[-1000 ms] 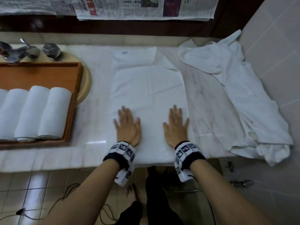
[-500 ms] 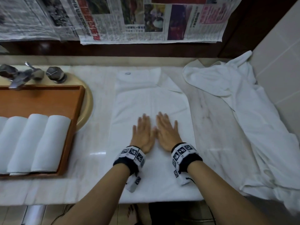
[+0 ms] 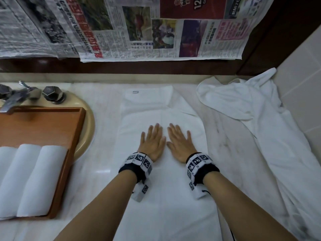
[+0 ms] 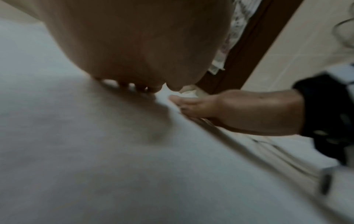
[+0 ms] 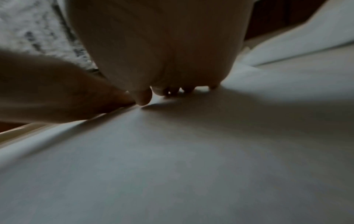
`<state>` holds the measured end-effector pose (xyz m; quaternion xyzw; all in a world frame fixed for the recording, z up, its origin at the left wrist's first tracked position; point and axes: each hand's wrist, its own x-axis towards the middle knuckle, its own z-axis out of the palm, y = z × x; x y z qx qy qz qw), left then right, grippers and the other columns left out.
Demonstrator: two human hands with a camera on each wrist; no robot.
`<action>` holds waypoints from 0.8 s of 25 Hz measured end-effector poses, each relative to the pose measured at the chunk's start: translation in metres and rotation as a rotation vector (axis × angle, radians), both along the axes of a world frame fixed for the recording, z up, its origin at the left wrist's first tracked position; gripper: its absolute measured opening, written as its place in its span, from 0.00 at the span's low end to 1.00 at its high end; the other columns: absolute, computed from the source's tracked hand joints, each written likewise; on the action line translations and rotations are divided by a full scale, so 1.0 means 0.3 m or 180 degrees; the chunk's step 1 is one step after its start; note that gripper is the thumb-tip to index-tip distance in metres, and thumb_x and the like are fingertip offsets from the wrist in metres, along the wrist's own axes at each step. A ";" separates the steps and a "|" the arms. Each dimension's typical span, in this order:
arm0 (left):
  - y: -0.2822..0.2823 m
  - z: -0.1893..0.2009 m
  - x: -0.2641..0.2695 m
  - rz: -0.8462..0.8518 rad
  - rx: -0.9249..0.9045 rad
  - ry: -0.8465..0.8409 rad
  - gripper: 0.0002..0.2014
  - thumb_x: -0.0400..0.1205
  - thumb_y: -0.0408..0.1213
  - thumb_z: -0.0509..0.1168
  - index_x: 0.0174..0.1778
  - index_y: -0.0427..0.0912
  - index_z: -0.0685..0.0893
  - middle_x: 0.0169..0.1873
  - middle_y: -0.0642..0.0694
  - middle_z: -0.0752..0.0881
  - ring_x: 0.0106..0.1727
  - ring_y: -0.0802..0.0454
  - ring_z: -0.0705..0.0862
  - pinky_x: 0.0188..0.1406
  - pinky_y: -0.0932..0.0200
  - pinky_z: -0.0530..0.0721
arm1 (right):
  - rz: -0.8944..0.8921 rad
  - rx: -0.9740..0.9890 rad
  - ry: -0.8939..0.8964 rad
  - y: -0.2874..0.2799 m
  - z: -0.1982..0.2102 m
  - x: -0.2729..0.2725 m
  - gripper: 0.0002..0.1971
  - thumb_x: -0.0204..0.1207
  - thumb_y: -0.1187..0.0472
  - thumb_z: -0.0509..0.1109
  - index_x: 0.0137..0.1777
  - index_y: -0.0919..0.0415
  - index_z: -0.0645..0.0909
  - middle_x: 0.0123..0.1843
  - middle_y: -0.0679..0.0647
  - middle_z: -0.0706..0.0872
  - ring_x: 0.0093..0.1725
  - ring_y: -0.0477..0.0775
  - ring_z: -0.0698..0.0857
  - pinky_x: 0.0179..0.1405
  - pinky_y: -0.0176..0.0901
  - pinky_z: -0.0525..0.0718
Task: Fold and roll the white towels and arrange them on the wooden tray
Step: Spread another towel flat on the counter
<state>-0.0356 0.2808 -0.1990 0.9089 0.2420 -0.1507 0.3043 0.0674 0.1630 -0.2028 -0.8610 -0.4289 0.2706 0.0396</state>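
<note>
A white towel [image 3: 161, 197], folded into a long strip, lies flat on the marble counter [image 3: 100, 150], running from the back wall to the front edge. Both my hands press flat on its middle, side by side with fingers straight: left hand [image 3: 152, 141], right hand [image 3: 179, 142]. The wrist views show each palm down on the towel [image 4: 95, 151] [image 5: 191, 151], with my right hand [image 4: 239, 109] beside the left. At the left, a wooden tray [image 3: 52, 129] holds rolled white towels [image 3: 34, 180] side by side.
A crumpled pile of white towels [image 3: 271, 136] lies on the right of the counter against the tiled wall. A beige basin [image 3: 86, 134] with metal taps [image 3: 52, 93] sits under the tray. Newspaper [image 3: 156, 28] hangs on the back wall.
My hands, apart near the towel's front end a second ago, have slid together and farther up the towel toward its middle. The head view has shifted closer.
</note>
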 end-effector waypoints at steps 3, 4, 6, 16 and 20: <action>0.137 -0.036 -0.055 0.0413 0.0533 0.0205 0.30 0.90 0.50 0.41 0.85 0.47 0.36 0.83 0.51 0.32 0.83 0.51 0.31 0.82 0.47 0.31 | -0.0326 -0.0126 -0.0100 -0.067 -0.029 0.090 0.33 0.87 0.45 0.45 0.85 0.54 0.33 0.84 0.47 0.27 0.83 0.47 0.30 0.81 0.58 0.31; 0.163 -0.035 -0.078 0.0482 0.0443 0.0201 0.30 0.90 0.49 0.41 0.85 0.46 0.36 0.84 0.50 0.33 0.83 0.51 0.31 0.82 0.48 0.31 | -0.0333 -0.0157 -0.0066 -0.088 -0.028 0.098 0.34 0.87 0.44 0.44 0.85 0.54 0.32 0.84 0.47 0.27 0.83 0.46 0.29 0.81 0.57 0.30; 0.162 -0.015 -0.105 0.0439 0.0251 0.0208 0.31 0.90 0.49 0.43 0.85 0.45 0.38 0.84 0.49 0.34 0.84 0.51 0.33 0.82 0.48 0.33 | -0.0295 -0.0195 -0.0007 -0.102 -0.018 0.075 0.34 0.87 0.43 0.44 0.85 0.56 0.32 0.84 0.48 0.27 0.83 0.47 0.29 0.81 0.58 0.31; 0.172 0.036 0.122 0.0626 -0.0060 0.0131 0.31 0.89 0.53 0.41 0.86 0.44 0.41 0.85 0.49 0.36 0.84 0.50 0.35 0.82 0.44 0.35 | 0.0446 -0.0033 0.0031 0.160 0.046 0.171 0.29 0.89 0.48 0.46 0.86 0.55 0.45 0.87 0.50 0.38 0.85 0.49 0.39 0.83 0.61 0.40; 0.199 -0.001 0.100 0.0710 0.0134 0.0268 0.31 0.89 0.54 0.40 0.86 0.46 0.40 0.84 0.50 0.34 0.84 0.50 0.31 0.81 0.44 0.32 | -0.0952 -0.0415 -0.0437 0.133 0.034 0.352 0.33 0.87 0.44 0.44 0.86 0.59 0.40 0.86 0.57 0.34 0.85 0.58 0.35 0.82 0.64 0.38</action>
